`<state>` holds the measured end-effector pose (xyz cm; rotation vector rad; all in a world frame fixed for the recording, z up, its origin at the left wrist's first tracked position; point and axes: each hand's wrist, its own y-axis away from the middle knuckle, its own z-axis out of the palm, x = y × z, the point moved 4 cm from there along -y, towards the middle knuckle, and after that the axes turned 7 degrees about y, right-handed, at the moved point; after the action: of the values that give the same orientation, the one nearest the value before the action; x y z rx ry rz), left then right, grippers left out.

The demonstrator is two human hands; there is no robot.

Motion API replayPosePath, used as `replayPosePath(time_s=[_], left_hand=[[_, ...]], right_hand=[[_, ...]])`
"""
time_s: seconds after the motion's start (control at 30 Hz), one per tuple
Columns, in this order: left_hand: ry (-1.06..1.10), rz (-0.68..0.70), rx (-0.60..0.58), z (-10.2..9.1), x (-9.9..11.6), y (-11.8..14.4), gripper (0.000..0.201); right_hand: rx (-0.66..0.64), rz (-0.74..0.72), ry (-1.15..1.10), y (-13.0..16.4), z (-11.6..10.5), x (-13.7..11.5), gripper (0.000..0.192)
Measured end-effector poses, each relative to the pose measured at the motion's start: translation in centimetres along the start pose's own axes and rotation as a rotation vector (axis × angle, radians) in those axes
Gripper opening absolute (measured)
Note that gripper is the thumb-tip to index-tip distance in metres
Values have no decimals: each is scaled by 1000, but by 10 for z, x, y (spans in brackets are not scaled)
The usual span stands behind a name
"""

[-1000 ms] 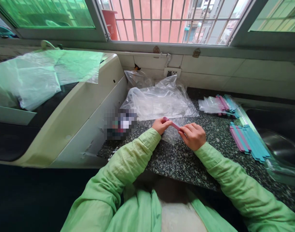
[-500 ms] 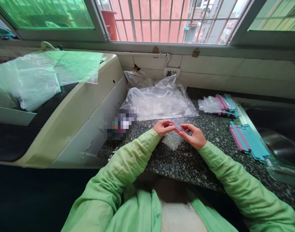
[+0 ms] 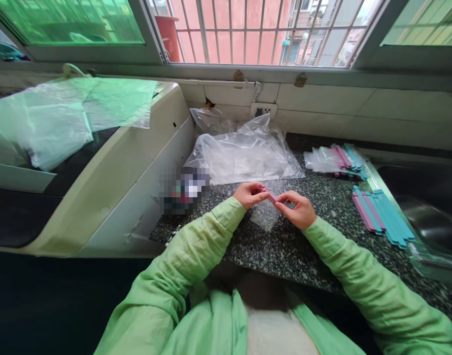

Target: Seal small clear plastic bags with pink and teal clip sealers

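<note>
So both hands meet over the middle of the counter point(image 3: 285, 246), pinching the same thing: a thin pink strip point(image 3: 272, 196). The left hand point(image 3: 250, 194) has its fingertips closed on the strip's upper-left end, and the right hand point(image 3: 298, 209) grips the lower-right end between thumb and fingers. That puts the strip's long axis running roughly from 10 o'clock to 4 o'clock, bridging the gap between the two hands, so neither is really nearer; each owns an end.

Hanging right below the strip is a small clear bag point(image 3: 266, 215), its lower part resting on the counter. It looks like the strip sits along the bag's top edge, but I can't tell whether it's clamped over it or just touching.

Off at 3 o'clock from the right hand, well apart, there's a row of pink and blue strips point(image 3: 381, 216) lying side by side. At 12 o'clock, a big crumpled plastic sheet point(image 3: 244, 155), and at about 2 o'clock a pile of finished-looking bags point(image 3: 336, 160).
</note>
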<state>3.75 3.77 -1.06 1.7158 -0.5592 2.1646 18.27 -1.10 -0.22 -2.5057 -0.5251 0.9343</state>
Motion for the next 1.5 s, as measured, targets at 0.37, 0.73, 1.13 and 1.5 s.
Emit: replayPosePath(time_s=[0.37,0.73,1.13,1.5], left_hand=[[25,26,-13,-4,-4,-1,40],[85,41,67,-1,0,1,40],[165,48,85,2,2,4,36],[174,51,93,-5,-7,-4,40]], right_hand=[[55,-54,-9,-1,-4,-6,14],[216,9,33,0,-11,-11,17],[211,-9,59,3,-4,-9,14],[232,-62,89,3,-5,-10,12]])
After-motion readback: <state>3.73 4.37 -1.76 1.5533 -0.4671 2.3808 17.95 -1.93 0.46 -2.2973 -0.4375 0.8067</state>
